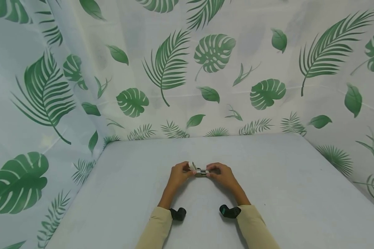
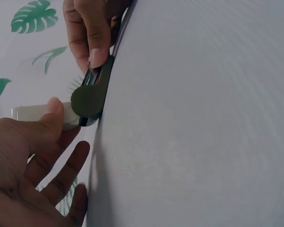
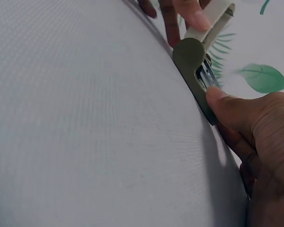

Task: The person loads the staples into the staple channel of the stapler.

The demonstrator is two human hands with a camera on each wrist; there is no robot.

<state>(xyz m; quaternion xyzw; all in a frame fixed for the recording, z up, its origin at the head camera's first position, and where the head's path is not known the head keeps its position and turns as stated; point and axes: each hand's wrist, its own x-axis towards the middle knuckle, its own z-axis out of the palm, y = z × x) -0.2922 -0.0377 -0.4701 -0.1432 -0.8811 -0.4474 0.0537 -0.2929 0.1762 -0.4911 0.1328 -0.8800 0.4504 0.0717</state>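
Observation:
A small stapler (image 1: pixel 201 174) stands opened on the white table, with a dark green base (image 3: pixel 188 56), a pale cover (image 2: pixel 32 112) swung up and a metal staple rail (image 3: pixel 207 75) exposed between them. My left hand (image 1: pixel 179 175) pinches the raised cover between thumb and fingers, its other fingers spread below. From the opposite end, my right hand (image 1: pixel 223 175) grips the base, the thumb pressed at the end of the rail. In the wrist views the base lies right at the table surface. The right fingers partly hide the base's far end.
The white tabletop (image 1: pixel 283 193) reaches back to a leaf-printed cloth (image 1: pixel 218 107) that hangs behind and along the sides. Dark wrist devices (image 1: pixel 230 211) sit at both cuffs, just above the table.

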